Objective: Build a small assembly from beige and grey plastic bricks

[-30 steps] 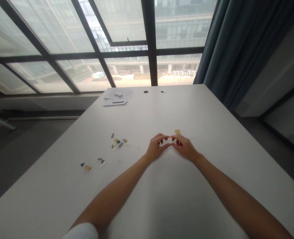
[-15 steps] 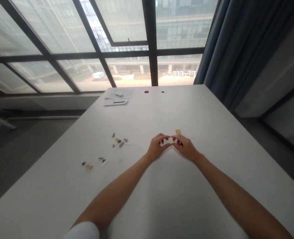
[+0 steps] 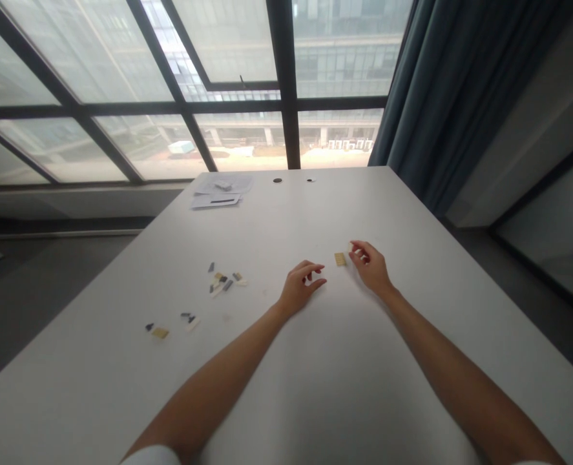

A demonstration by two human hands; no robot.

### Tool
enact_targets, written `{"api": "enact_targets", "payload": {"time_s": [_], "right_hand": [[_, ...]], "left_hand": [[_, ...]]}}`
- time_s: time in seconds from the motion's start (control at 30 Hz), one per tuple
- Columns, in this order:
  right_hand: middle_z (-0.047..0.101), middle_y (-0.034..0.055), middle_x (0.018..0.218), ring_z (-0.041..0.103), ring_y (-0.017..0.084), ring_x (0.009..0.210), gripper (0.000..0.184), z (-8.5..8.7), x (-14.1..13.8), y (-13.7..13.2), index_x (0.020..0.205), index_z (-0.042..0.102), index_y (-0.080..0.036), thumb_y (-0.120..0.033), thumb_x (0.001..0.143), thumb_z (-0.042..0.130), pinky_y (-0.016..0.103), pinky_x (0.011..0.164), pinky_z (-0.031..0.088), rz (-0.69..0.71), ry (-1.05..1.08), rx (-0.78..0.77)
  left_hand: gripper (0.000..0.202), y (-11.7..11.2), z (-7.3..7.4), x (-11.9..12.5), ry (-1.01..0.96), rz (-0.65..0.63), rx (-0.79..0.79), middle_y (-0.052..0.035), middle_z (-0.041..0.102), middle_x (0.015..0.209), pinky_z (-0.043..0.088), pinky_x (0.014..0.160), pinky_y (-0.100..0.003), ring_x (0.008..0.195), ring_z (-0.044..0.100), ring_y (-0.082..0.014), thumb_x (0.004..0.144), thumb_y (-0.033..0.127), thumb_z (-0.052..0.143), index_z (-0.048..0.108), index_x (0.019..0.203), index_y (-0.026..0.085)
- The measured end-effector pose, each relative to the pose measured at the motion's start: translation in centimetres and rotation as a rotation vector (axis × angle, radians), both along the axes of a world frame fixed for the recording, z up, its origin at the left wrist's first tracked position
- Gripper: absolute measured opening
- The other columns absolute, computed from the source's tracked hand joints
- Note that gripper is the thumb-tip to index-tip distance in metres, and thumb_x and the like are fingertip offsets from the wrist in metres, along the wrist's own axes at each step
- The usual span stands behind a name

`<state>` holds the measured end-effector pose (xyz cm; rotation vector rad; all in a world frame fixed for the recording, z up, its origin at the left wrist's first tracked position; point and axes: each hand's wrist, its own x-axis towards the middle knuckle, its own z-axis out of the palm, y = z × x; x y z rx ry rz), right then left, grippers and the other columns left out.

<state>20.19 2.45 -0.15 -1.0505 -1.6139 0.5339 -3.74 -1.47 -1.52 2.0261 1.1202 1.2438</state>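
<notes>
My left hand (image 3: pixel 305 284) hovers low over the table with thumb and fingers apart and nothing between them. Up and to its right, my right hand (image 3: pixel 369 263) pinches a small cream-coloured piece (image 3: pixel 351 247) between thumb and fingertips; its exact kind is too small to make out. Just left of the right fingertips, a tan studded plate (image 3: pixel 340 259), like a toy building plate, lies flat on the table. The right hand's piece is beside this plate, apart from it.
On the white table (image 3: pixel 286 226), several grey, cream and tan pieces (image 3: pixel 225 281) lie left of my hands. Nearer the left edge are another tan plate (image 3: pixel 160 332) and small dark and cream pieces (image 3: pixel 190 318). Papers (image 3: pixel 221 192) lie at the far end, below the windows.
My hands have parted. The right hand has moved away and to the right with the cream piece, uncovering the tan plate; the left has let go. The view has shifted slightly right.
</notes>
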Motion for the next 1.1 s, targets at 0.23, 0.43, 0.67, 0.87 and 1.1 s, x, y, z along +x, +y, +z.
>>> {"api": "enact_targets", "payload": {"time_s": [0.23,0.43,0.67,0.87,1.1], "right_hand": [[0.061,0.0028,0.090,0.051,0.014,0.067,0.034,-1.0,2.5,1.8,0.116,0.064,-0.019,-0.042,0.091,0.059,0.025,0.057,0.043,-0.108,-0.030,-0.025],[0.061,0.0048,0.092,0.052,0.017,0.074,0.027,-2.6,3.3,2.5,0.112,0.066,-0.018,-0.031,0.091,0.056,0.033,0.074,0.045,-0.107,-0.323,-0.028],[0.064,0.0090,0.097,0.054,0.025,0.095,0.024,-2.9,3.1,2.7,0.110,0.068,-0.017,-0.027,0.090,0.056,0.038,0.088,0.040,-0.133,-0.493,-0.032],[0.065,0.0086,0.098,0.054,0.025,0.097,0.023,-3.3,3.1,2.7,0.109,0.067,-0.018,-0.026,0.092,0.055,0.038,0.087,0.035,-0.134,-0.599,-0.093],[0.067,0.0080,0.099,0.054,0.024,0.098,0.023,-3.4,3.0,2.7,0.111,0.069,-0.020,-0.025,0.092,0.057,0.036,0.085,0.033,-0.122,-0.681,-0.123]], "left_hand": [[0.025,-0.1,0.3,0.2,0.024,0.010,-0.036,-0.0053,0.067,0.088,0.041,0.061,-0.023,0.071,0.054,-0.0121,0.097,0.036,0.057,0.075,0.101,0.020],[0.033,-0.1,0.4,0.2,0.054,-0.002,-0.052,-0.0056,0.068,0.084,0.039,0.062,-0.024,0.070,0.053,-0.0121,0.099,0.040,0.052,0.076,0.096,0.018],[0.037,0.0,0.4,0.1,0.053,-0.004,-0.068,-0.0052,0.068,0.084,0.039,0.064,-0.024,0.071,0.054,-0.0126,0.100,0.042,0.049,0.076,0.094,0.018],[0.036,-0.1,0.5,0.1,0.065,-0.002,-0.077,-0.0048,0.068,0.083,0.039,0.066,-0.024,0.071,0.055,-0.0125,0.100,0.041,0.049,0.076,0.094,0.018],[0.036,0.0,0.4,0.1,0.065,0.005,-0.089,-0.0049,0.068,0.083,0.039,0.063,-0.024,0.070,0.055,-0.0125,0.100,0.041,0.050,0.076,0.093,0.018]]}}
